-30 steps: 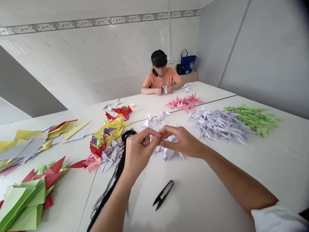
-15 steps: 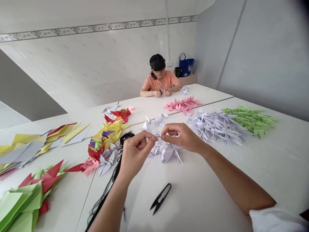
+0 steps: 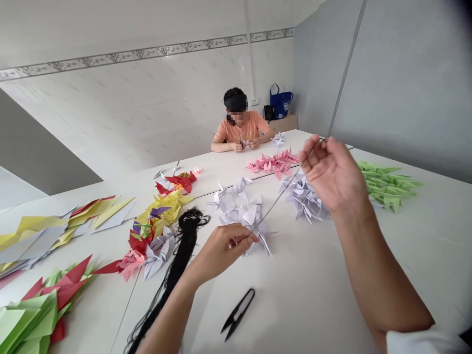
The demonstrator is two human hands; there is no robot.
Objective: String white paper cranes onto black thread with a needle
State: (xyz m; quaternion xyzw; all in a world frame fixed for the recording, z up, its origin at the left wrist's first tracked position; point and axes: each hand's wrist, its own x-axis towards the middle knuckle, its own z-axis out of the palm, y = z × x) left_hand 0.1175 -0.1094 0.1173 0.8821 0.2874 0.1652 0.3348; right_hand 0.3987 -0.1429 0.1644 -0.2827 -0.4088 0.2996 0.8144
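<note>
A dark thread runs taut and slanting between my two hands. My left hand, low and near the centre, pinches its lower end between thumb and fingers. Up to the right, my right hand is raised with the palm showing, its fingers curled on the thread's upper end. Folded white paper cranes lie just beyond my left hand, and more white cranes are partly hidden behind my right hand. Black thread snips rest on the table in front of me. A bundle of black threads lies left of my left hand.
Green cranes lie at right, pink cranes farther back. Yellow, red and purple cranes form a row at left, beside coloured paper sheets. Across the table sits a person in orange, holding something small.
My right hand has moved up and right, away from my left hand, drawing the thread out between them. My left hand has shifted slightly lower in view.
</note>
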